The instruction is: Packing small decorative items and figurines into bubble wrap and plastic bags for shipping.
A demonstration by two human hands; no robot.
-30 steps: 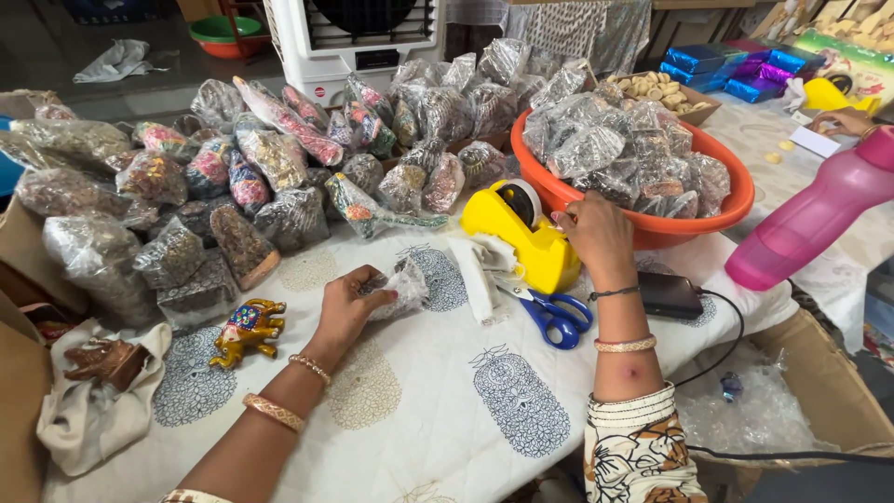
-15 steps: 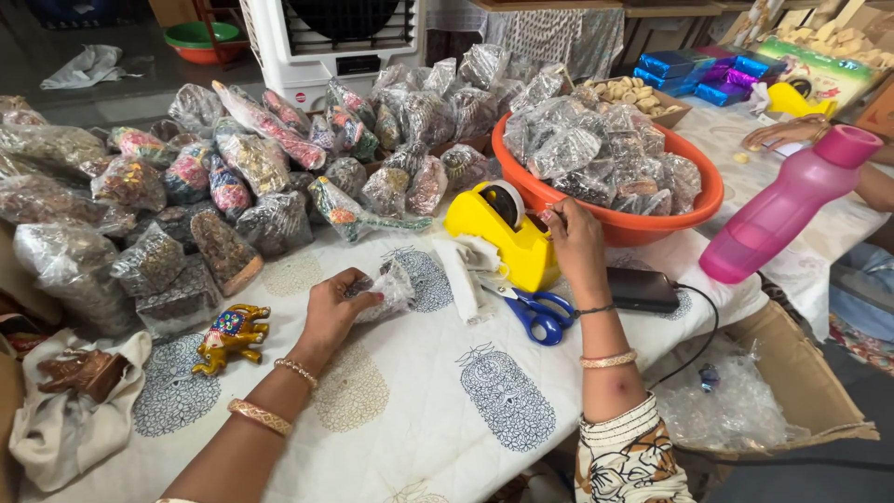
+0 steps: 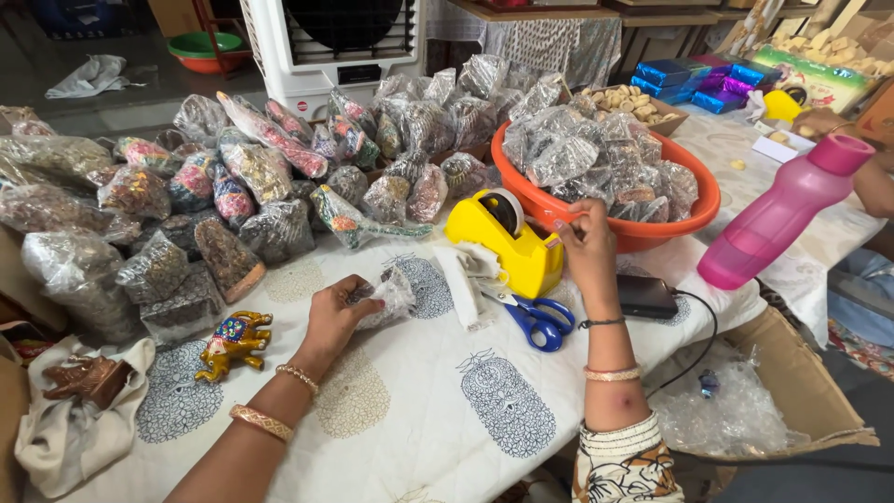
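My left hand (image 3: pixel 337 314) rests on the white printed tablecloth (image 3: pixel 438 410) and grips a small bubble-wrapped bundle (image 3: pixel 389 296). My right hand (image 3: pixel 584 244) is raised beside the yellow tape dispenser (image 3: pixel 503 239), its fingertips pinched at the dispenser's cutter end; whether a strip of tape is held is too small to tell. Blue-handled scissors (image 3: pixel 538 318) lie just below the dispenser, next to a folded white wrap (image 3: pixel 466 275).
An orange tub (image 3: pixel 694 207) of wrapped items stands behind the dispenser. Several wrapped figurines are piled at the left (image 3: pixel 196 205). A gold elephant figurine (image 3: pixel 233 343), a pink bottle (image 3: pixel 778 219), a black device with cable (image 3: pixel 644 295) and a cardboard box (image 3: pixel 792 391) are nearby. Another person's hand (image 3: pixel 819 121) is at far right.
My right hand has stayed at the dispenser's cutter and lifted slightly. The left hand keeps hold of the bundle. The view has shifted a little.
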